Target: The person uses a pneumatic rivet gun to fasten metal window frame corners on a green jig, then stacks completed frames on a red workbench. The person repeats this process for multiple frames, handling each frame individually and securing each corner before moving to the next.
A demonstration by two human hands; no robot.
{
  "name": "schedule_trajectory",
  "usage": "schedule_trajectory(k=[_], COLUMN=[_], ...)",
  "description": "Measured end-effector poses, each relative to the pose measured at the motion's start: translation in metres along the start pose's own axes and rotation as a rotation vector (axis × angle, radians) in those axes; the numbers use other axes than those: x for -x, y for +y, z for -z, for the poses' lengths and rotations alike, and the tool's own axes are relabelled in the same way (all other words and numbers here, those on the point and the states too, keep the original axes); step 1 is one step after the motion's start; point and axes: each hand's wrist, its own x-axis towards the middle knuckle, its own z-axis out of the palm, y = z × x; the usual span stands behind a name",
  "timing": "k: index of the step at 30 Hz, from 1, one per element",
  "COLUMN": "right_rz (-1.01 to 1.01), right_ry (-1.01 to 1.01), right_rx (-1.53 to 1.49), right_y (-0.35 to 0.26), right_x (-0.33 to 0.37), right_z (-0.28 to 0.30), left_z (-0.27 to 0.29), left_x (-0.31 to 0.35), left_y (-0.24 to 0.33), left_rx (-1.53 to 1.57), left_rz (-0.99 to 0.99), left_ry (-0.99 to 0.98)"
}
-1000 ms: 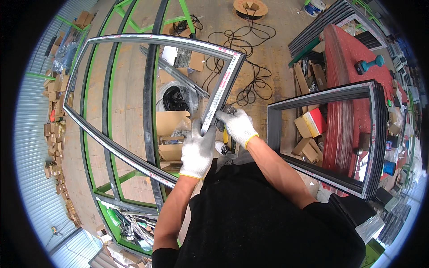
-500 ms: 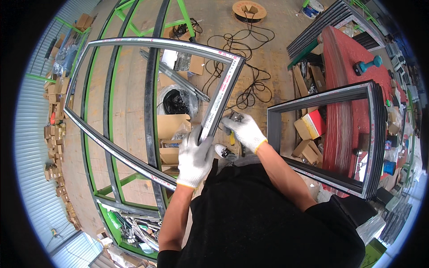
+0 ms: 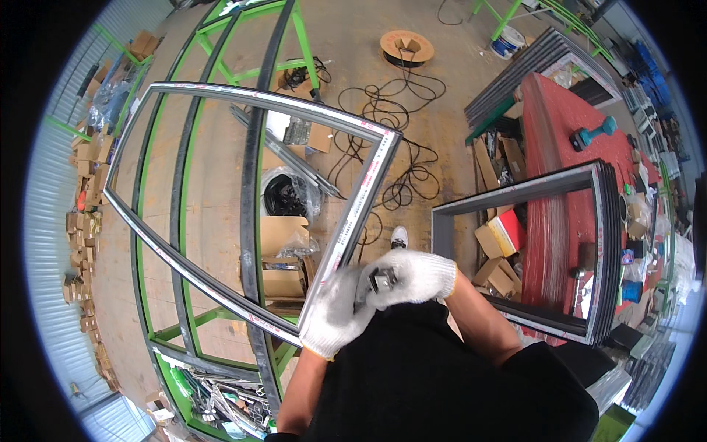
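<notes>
Holds dark part (image 3: 382,280) in right hand's (image 3: 421,275) curled fingers, cannot tell blurred left hand's (image 3: 337,306) grip, with frame (image 3: 366,184) on rails (image 3: 253,184) seemingly for support.

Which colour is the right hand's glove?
The glove is white with a yellow wrist edge, seen in the head view.

The room is bright, with soft light on the brown floor (image 3: 217,169), a pale blue shine on the wavy wall (image 3: 59,236), and a very white patch near the far right edge. The clear plastic bag (image 3: 313,197) has little shiny spots, but the black shirt (image 3: 456,390) is so dark that its folds hardly show. The left hand (image 3: 340,313) is smeary, the right hand (image 3: 423,276) looks clearer, and long dark bars (image 3: 252,184) bend near the round, black rim.
</notes>
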Motion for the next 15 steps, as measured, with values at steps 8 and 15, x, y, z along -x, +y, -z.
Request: schedule_trajectory(k=[8, 15], right_rz=[0.176, 0.024], right_ry=[-0.010, 0.602], right_rx=[0.079, 0.620], right_y=[-0.073, -0.113], right_x=[-0.024, -0.170], right_z=[0.058, 0.152], left_z=[-0.013, -0.006], left_x=[0.081, 0.150], left_y=[0.012, 0.013], left_rx=[1.031, 0.228], left_rz=[0.505, 1.012], left_ry=[0.336, 1.142])
